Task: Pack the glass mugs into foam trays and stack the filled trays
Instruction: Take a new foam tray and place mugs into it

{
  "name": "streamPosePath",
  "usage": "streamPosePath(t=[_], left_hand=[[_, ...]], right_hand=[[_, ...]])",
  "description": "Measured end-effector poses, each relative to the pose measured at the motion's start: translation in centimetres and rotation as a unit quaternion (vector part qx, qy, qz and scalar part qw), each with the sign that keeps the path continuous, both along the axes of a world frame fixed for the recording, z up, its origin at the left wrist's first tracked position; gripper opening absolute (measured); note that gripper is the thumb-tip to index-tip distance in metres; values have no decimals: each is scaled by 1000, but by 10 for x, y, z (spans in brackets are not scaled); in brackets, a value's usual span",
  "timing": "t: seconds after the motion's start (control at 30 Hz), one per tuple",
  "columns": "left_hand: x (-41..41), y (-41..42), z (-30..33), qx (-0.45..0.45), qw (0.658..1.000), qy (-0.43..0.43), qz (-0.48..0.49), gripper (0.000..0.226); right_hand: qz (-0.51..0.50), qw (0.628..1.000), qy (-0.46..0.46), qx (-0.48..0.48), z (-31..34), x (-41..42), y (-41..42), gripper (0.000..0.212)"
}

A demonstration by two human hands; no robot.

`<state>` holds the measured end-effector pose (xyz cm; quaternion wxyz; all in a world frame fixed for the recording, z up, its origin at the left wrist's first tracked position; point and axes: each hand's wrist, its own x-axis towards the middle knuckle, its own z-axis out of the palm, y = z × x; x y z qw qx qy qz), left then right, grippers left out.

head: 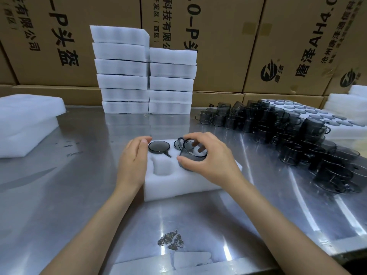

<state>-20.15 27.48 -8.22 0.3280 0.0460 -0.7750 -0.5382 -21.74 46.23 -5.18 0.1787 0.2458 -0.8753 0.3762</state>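
Observation:
A white foam tray [178, 183] lies on the steel table in front of me. A smoky glass mug [158, 146] sits in its far left pocket, and the near left pocket [162, 167] is empty. My right hand [208, 155] grips another grey glass mug [191, 155], tilted over the near right pocket. Behind it a further mug [176, 143] partly shows in the far right pocket. My left hand [133, 161] rests flat on the tray's left edge, fingers by the seated mug.
Two stacks of filled foam trays [147, 76] stand at the back centre. A heap of loose glass mugs [288, 132] covers the table's right side, with foam sheets of lids [317, 116] behind. Empty foam trays [25, 120] lie at left. Cardboard boxes [228, 36] wall the back.

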Motion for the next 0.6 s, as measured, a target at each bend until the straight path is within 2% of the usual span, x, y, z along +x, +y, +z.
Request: streamPosePath(t=[0.37, 0.6], left_hand=[[0, -1, 0, -15, 1000, -2, 3, 28], [2, -6, 4, -71, 997, 10, -12, 21]], right_hand=[[31, 998, -38, 29, 0, -4, 6, 37], [25, 999, 0, 28, -5, 2, 11, 58]])
